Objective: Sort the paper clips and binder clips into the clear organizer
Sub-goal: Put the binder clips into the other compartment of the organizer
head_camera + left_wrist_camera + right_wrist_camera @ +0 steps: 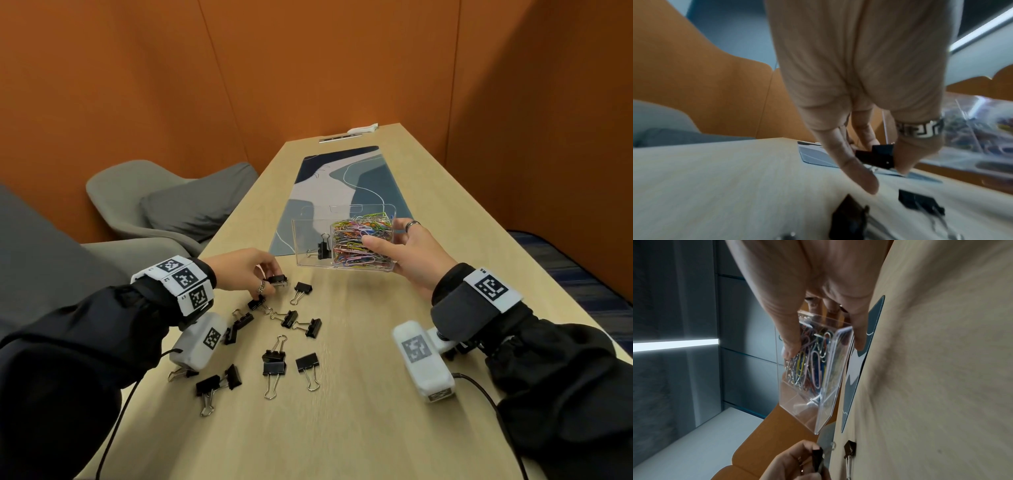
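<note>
My right hand (402, 251) grips the right end of the clear organizer (311, 236), thumb on its near wall, and holds it tilted just above the table. Its right compartment is packed with coloured paper clips (363, 240) (812, 363); the left one holds one black binder clip (322, 248). My left hand (255, 272) pinches a black binder clip (278, 280) (878, 156) between thumb and fingers, just above the table left of the organizer. Several more black binder clips (274, 356) lie scattered on the wooden table in front of me.
A blue patterned desk mat (342, 185) lies behind the organizer. Grey chairs (154, 202) stand along the table's left side. A white object (363, 128) and a socket strip (340, 137) sit at the far end. Cables trail from both wrist cameras.
</note>
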### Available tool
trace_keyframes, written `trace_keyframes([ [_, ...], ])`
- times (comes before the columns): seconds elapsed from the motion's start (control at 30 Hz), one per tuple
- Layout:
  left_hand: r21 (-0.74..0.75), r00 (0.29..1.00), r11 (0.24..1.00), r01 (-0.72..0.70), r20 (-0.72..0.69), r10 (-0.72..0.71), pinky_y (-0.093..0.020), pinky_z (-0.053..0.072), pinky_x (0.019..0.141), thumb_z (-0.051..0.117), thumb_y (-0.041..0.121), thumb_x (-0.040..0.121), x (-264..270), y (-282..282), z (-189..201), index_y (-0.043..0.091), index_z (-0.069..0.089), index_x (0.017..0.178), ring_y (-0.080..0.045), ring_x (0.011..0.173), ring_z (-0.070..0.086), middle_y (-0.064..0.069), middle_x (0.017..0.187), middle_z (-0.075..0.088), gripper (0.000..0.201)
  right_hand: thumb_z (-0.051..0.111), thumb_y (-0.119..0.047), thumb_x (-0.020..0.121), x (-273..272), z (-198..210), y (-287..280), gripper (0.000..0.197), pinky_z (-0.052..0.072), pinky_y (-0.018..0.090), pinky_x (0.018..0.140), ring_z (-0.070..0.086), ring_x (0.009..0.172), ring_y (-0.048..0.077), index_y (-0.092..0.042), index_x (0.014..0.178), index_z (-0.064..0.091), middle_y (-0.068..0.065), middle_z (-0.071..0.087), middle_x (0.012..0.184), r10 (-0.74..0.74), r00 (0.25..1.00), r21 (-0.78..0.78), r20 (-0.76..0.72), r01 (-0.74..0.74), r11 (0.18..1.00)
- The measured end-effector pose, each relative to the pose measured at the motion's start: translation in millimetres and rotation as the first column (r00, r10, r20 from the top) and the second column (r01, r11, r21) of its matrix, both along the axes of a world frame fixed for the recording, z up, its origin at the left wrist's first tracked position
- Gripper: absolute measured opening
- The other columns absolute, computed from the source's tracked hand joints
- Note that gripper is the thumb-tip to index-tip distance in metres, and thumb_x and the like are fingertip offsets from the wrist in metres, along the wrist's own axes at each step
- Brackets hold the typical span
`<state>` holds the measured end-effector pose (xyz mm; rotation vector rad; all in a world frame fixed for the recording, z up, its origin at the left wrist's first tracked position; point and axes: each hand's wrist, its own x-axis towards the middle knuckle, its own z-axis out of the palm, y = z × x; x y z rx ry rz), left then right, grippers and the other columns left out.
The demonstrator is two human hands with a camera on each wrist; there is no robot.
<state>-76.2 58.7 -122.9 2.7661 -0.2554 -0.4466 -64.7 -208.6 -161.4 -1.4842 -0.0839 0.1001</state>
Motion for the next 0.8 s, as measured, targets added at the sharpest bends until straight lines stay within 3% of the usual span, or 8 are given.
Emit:
trace_keyframes([
  [0.07, -0.191, 0.997, 0.978, -0.081, -0.020, 0.079, -0.014, 0.051, 0.062, 0.063, 0.002, 0.086, -2, 2, 1, 0.008, 0.056, 0.101, -0.005, 0.058, 0.063, 0.002, 0.079, 0.058, 0.018, 0.075, -0.021, 0.076, 1, 0, 0, 0.071, 0.053, 0.043, 0.093, 0.063, 0.108, 0.025, -0.009, 0.136, 0.038, 0.011, 0.060, 0.124, -0.001, 1.000, -0.007, 0.003, 0.001, 1.000],
  [0.17, -0.462, 0.984, 0.869, -0.175, -0.055, 0.169, -0.021, 0.055, 0.066, 0.060, 0.000, 0.088, -6, 8, 7, 0.005, 0.058, 0.094, -0.015, 0.068, 0.064, -0.010, 0.082, 0.066, 0.008, 0.074, -0.022, 0.077, 1, -1, -1, 0.071, 0.053, 0.044, 0.093, 0.062, 0.108, 0.026, -0.009, 0.137, 0.038, 0.011, 0.060, 0.124, 0.002, 1.000, -0.011, 0.003, -0.001, 1.000],
  [0.23, -0.632, 0.971, 0.739, -0.233, -0.108, 0.214, -0.020, 0.054, 0.062, 0.055, 0.000, 0.090, -9, 10, 10, 0.002, 0.058, 0.092, -0.021, 0.071, 0.061, -0.018, 0.084, 0.063, 0.004, 0.074, -0.022, 0.077, 1, -1, -2, 0.071, 0.053, 0.044, 0.092, 0.062, 0.108, 0.026, -0.009, 0.137, 0.038, 0.011, 0.060, 0.124, 0.001, 1.000, -0.011, 0.001, -0.001, 1.000],
  [0.33, -0.788, 0.941, 0.524, -0.322, -0.206, 0.267, -0.019, 0.053, 0.057, 0.047, -0.004, 0.093, -12, 11, 11, 0.004, 0.053, 0.079, -0.017, 0.060, 0.058, -0.022, 0.085, 0.063, 0.017, 0.074, -0.022, 0.076, 2, -2, -1, 0.071, 0.053, 0.045, 0.092, 0.063, 0.107, 0.026, -0.010, 0.136, 0.038, 0.011, 0.060, 0.124, 0.001, 1.000, -0.007, -0.003, -0.001, 1.000],
  [0.43, -0.838, 0.910, 0.370, -0.400, -0.313, 0.273, -0.019, 0.052, 0.052, 0.040, -0.004, 0.094, -13, 9, 11, 0.006, 0.047, 0.080, -0.014, 0.059, 0.055, -0.016, 0.091, 0.068, 0.019, 0.074, -0.022, 0.077, 2, -3, -1, 0.069, 0.055, 0.042, 0.090, 0.063, 0.106, 0.025, -0.010, 0.136, 0.039, 0.011, 0.060, 0.123, -0.001, 1.000, -0.003, -0.002, 0.001, 1.000],
  [0.57, -0.838, 0.857, 0.196, -0.509, -0.470, 0.212, -0.019, 0.046, 0.047, 0.034, 0.000, 0.087, -14, 6, 12, 0.011, 0.041, 0.072, -0.012, 0.052, 0.045, -0.009, 0.078, 0.054, 0.020, 0.074, -0.021, 0.077, 3, -3, -2, 0.068, 0.056, 0.038, 0.085, 0.065, 0.104, 0.024, -0.009, 0.134, 0.041, 0.011, 0.062, 0.122, 0.003, 1.000, 0.030, -0.009, -0.003, 1.000],
  [0.7, -0.826, 0.831, 0.102, -0.555, -0.545, 0.111, -0.020, 0.040, 0.045, 0.052, 0.009, 0.065, -17, 3, 18, 0.017, 0.029, 0.071, -0.013, 0.051, 0.039, -0.004, 0.069, 0.042, 0.025, 0.074, -0.020, 0.075, 3, -3, -2, 0.069, 0.057, 0.037, 0.083, 0.066, 0.103, 0.023, -0.009, 0.134, 0.040, 0.011, 0.062, 0.121, 0.014, 1.000, 0.050, -0.011, -0.014, 0.999],
  [0.8, -0.804, 0.809, 0.105, -0.586, -0.572, 0.134, -0.018, 0.032, 0.044, 0.053, 0.027, 0.076, -18, -2, 22, 0.016, 0.033, 0.071, -0.011, 0.052, 0.032, 0.000, 0.066, 0.035, 0.023, 0.074, -0.020, 0.075, 3, -4, -3, 0.069, 0.056, 0.040, 0.086, 0.065, 0.103, 0.024, -0.009, 0.134, 0.041, 0.011, 0.062, 0.121, 0.017, 1.000, 0.056, -0.013, -0.016, 0.998],
])
